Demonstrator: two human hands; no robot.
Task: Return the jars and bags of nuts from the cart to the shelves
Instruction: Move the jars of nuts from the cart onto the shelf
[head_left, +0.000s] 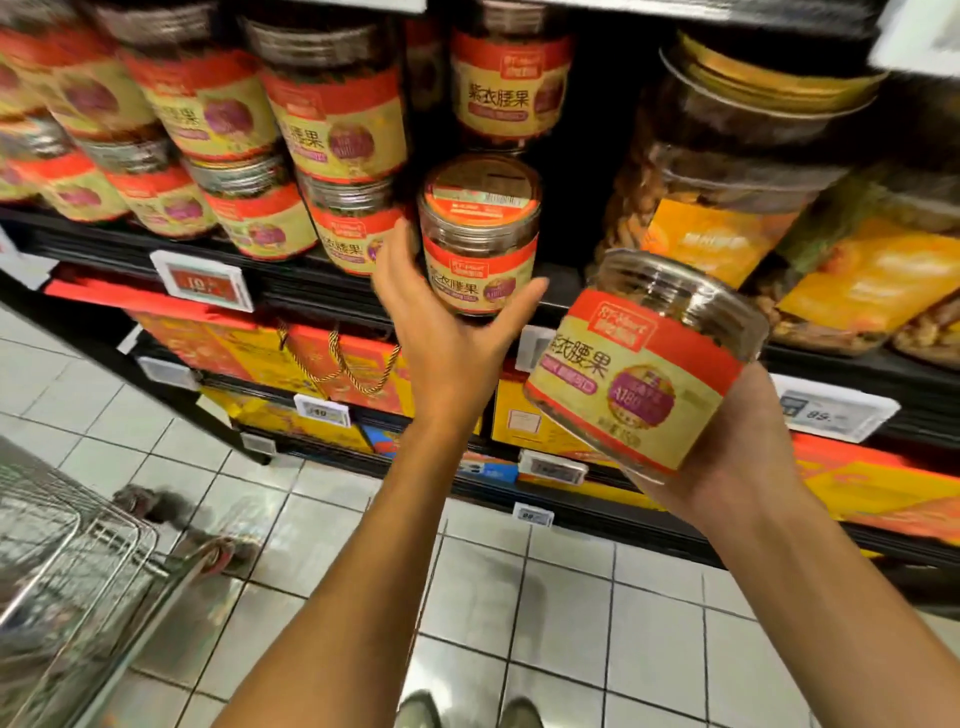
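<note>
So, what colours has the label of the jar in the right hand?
The label: red band above, pale yellow below, purple circle; clearest in head view.

The round clear plastic jar with a red-and-cream label (480, 234) is seen as smooth and glossy, as is the second clear plastic jar of that kind (644, 364), ribbed at its neck. The silver wire cart (124, 525) is made of shiny metal. The white floor tiles (561, 597) are glazed and reflective; the orange bags of nuts (857, 280) are wrapped in glossy film
</note>
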